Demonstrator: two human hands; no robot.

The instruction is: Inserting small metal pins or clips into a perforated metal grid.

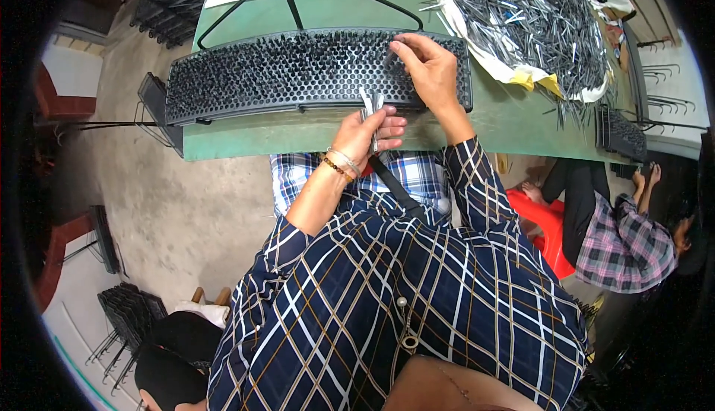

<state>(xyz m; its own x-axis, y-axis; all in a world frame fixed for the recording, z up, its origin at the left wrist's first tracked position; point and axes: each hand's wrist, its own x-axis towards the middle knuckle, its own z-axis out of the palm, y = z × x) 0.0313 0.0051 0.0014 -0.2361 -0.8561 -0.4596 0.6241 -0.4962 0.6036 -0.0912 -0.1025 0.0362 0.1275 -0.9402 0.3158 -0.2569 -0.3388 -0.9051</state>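
The black panel [328,87] with many holes lies on the green table [253,139], along its near edge. The left hand [361,132], just before the panel, holds some thin strips [366,100] under the thumb. The right hand [432,68] is over the panel's right part, its thumb and forefinger narrow; whether they hold something, I cannot tell. Farther right, a heap [521,24] of thin metallic pieces lies on a white sheet [500,70].

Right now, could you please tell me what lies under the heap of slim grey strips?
A white sheet borders the heap at left and below, over the green tabletop; everything beneath the heap's middle is covered.
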